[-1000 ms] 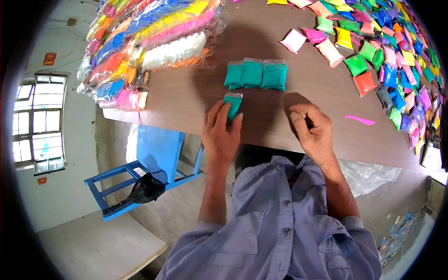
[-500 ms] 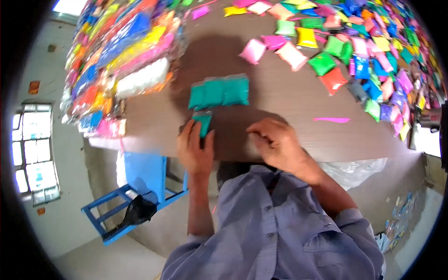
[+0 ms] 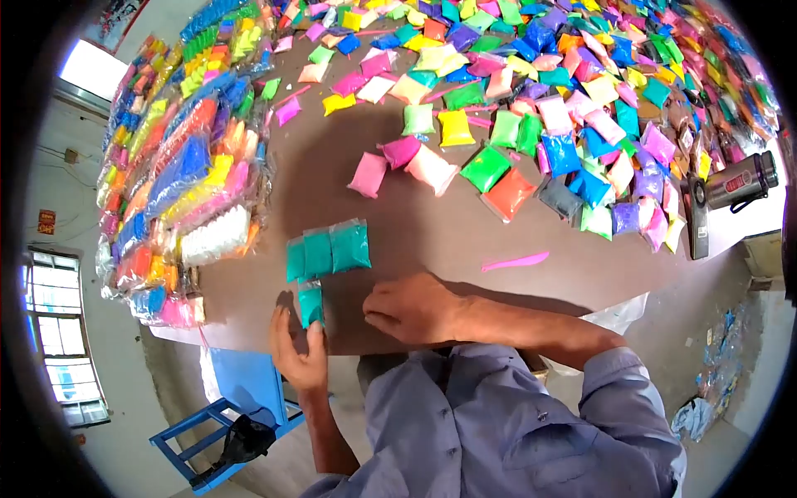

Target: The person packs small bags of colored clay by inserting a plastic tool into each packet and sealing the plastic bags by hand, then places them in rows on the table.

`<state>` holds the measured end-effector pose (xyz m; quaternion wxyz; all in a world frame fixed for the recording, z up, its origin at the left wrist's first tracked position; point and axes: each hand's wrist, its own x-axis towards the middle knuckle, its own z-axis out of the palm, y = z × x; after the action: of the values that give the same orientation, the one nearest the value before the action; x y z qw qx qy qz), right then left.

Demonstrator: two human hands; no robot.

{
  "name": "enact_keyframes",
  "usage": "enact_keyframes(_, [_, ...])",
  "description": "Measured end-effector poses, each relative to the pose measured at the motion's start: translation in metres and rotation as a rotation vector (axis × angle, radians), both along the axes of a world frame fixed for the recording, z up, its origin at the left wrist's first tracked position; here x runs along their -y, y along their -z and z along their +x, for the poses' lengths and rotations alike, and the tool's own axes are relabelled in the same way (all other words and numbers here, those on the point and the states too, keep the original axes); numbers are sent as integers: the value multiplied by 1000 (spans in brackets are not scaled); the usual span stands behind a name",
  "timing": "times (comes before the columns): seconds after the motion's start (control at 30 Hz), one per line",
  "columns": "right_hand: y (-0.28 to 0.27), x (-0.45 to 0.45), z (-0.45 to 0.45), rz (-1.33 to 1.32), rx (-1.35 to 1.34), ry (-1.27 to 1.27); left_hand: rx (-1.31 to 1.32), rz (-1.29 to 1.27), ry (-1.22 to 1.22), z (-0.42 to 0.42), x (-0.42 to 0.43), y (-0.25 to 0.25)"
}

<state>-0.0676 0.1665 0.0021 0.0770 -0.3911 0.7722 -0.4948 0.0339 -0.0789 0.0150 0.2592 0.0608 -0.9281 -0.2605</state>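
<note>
Teal packet (image 3: 310,305): small flat pouch, opaque teal filling, clear strip across the top; lay on the table (image 3: 390,220) by the left hand, lower corner partly covered by the thumb
Left hand (image 3: 299,357): fingers and thumb kinda spread around the packet's lower end, couldn't tell if they actually gripped it
Teal row (image 3: 318,254): three similar pouches side by side just above, leftmost partly tucked behind the middle one
Right hand (image 3: 415,309): fingers curled in, tips mostly hidden, couldn't tell if it held anything
Pink plastic knife (image 3: 515,262): flat on the table, tiny details too small to read
Colourful packets (image 3: 486,168): heaped, cut off up top
</note>
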Motion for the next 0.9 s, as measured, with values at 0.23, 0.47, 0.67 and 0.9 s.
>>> enact_keyframes(0.23, [15, 17, -28, -27, -119, -150, -28, -55, 8, -39, -43, -45])
enact_keyframes(0.47, [62, 27, -28, -152, -22, -215, 3, -145, 280, -113, -93, -48])
enact_keyframes(0.67, [58, 31, -30, -277, 1, -245, 57, -261, 507, -204, -143, -62])
enact_keyframes(0.9, [23, 15, -37, -225, 29, -211, -81, -349, 563, -351, -178, -30])
